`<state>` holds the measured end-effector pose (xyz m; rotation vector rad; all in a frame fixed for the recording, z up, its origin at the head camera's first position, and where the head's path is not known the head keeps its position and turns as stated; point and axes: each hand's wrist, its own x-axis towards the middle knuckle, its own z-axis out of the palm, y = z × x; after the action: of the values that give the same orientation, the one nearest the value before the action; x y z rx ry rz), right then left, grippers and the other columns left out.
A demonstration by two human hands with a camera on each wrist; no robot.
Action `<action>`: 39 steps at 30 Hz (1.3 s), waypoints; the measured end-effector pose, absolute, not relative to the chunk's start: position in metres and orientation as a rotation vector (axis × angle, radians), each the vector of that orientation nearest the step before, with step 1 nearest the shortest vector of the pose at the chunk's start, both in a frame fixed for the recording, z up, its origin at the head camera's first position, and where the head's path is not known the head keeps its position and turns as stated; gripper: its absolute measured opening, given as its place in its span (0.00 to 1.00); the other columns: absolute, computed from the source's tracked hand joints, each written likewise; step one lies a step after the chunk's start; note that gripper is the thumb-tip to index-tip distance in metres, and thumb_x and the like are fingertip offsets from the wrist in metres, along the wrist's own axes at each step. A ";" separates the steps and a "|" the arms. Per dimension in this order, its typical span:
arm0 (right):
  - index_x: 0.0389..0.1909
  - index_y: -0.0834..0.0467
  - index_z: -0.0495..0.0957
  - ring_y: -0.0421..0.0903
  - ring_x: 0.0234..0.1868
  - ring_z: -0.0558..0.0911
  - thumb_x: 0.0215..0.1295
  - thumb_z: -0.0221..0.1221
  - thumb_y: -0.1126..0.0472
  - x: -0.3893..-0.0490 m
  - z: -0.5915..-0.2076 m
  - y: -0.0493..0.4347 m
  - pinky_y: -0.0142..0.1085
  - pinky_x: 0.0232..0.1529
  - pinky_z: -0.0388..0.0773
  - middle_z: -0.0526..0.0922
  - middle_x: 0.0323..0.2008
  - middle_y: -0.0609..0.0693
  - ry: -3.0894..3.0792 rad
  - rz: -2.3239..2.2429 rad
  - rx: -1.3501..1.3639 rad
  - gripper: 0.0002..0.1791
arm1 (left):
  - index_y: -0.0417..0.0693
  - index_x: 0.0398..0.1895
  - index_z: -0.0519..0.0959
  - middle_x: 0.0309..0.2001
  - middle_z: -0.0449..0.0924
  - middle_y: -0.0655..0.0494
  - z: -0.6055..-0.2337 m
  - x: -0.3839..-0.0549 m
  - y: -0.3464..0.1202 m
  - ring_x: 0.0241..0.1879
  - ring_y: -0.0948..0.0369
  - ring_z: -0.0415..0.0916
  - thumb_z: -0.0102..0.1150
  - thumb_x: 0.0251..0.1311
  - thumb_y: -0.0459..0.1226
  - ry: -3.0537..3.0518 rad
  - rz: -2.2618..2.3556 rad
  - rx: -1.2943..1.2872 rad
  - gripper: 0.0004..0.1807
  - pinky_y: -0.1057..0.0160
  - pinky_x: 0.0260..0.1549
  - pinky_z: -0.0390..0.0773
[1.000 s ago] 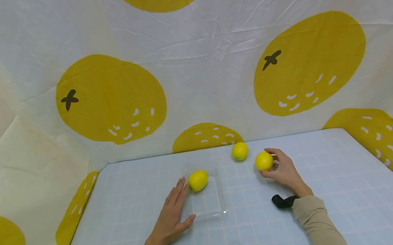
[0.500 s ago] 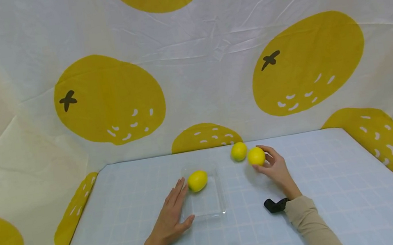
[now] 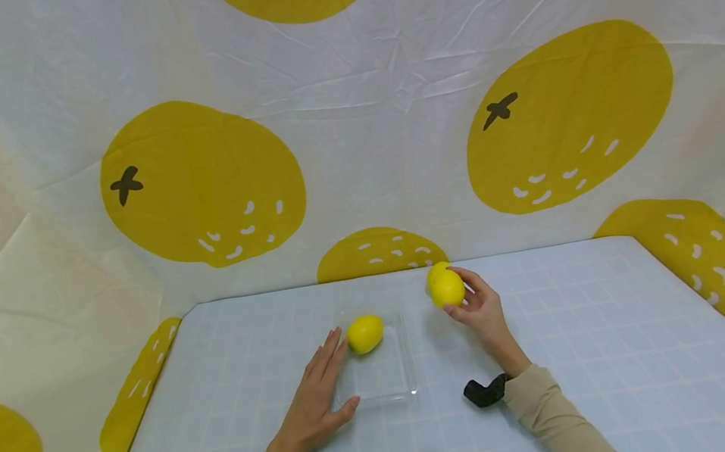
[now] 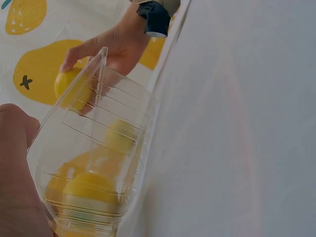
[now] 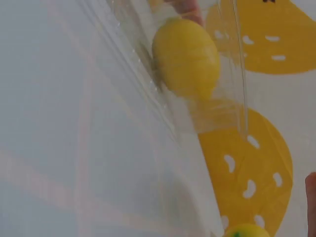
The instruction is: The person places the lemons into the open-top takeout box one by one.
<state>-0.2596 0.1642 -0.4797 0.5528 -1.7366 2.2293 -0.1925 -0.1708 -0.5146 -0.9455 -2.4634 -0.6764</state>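
In the head view my right hand grips a yellow lemon between thumb and fingers, raised above the table with a shadow below. A second lemon at the table's back edge is partly hidden behind it. My left hand, fingers straight, rests along the left side of a clear plastic container. One lemon lies inside that container, toward its back left. Through the clear wall, the left wrist view shows the right hand and its lemon. The right wrist view shows the container's lemon.
A pale checked cloth covers the table. Behind it hangs a white curtain printed with large yellow fruit. Each wrist wears a black camera mount, such as the right-hand mount.
My right hand has carried its lemon leftward and slightly up, from right of the back lemon to overlapping it in the head view. My left hand and the container have stayed put.
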 end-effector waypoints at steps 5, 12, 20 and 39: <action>0.66 0.74 0.62 0.46 0.55 0.77 0.53 0.65 0.78 -0.254 -0.476 0.147 0.35 0.53 0.80 0.66 0.64 0.59 -1.733 2.241 0.637 0.38 | 0.38 0.76 0.57 0.77 0.50 0.43 -0.515 -0.193 -0.171 0.75 0.47 0.50 0.57 0.58 0.49 -2.468 -0.701 -0.949 0.45 0.43 0.69 0.55; 0.67 0.70 0.64 0.46 0.58 0.76 0.53 0.67 0.76 -0.245 -0.475 0.125 0.35 0.57 0.77 0.64 0.65 0.70 -1.799 2.205 0.755 0.38 | 0.38 0.76 0.57 0.77 0.50 0.42 -0.515 -0.193 -0.170 0.75 0.47 0.50 0.58 0.58 0.49 -2.466 -0.694 -0.952 0.45 0.45 0.70 0.54; 0.67 0.70 0.64 0.46 0.58 0.77 0.50 0.68 0.78 -0.239 -0.483 0.107 0.32 0.62 0.72 0.65 0.65 0.72 -1.907 2.113 0.890 0.41 | 0.38 0.76 0.57 0.77 0.51 0.42 -0.514 -0.191 -0.170 0.75 0.48 0.50 0.57 0.58 0.50 -2.480 -0.669 -0.939 0.45 0.45 0.70 0.55; 0.57 0.57 0.74 0.45 0.54 0.75 0.40 0.77 0.57 -0.234 -0.482 0.088 0.42 0.56 0.78 0.74 0.55 0.48 -2.300 1.281 1.064 0.39 | 0.37 0.75 0.57 0.77 0.51 0.42 -0.515 -0.192 -0.170 0.75 0.47 0.51 0.58 0.57 0.49 -2.460 -0.670 -0.955 0.45 0.42 0.68 0.57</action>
<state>-0.2341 0.0883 -0.4823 1.0641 -2.2999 1.2808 -0.1922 -0.1702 -0.5150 -0.9551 -2.4604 -0.6696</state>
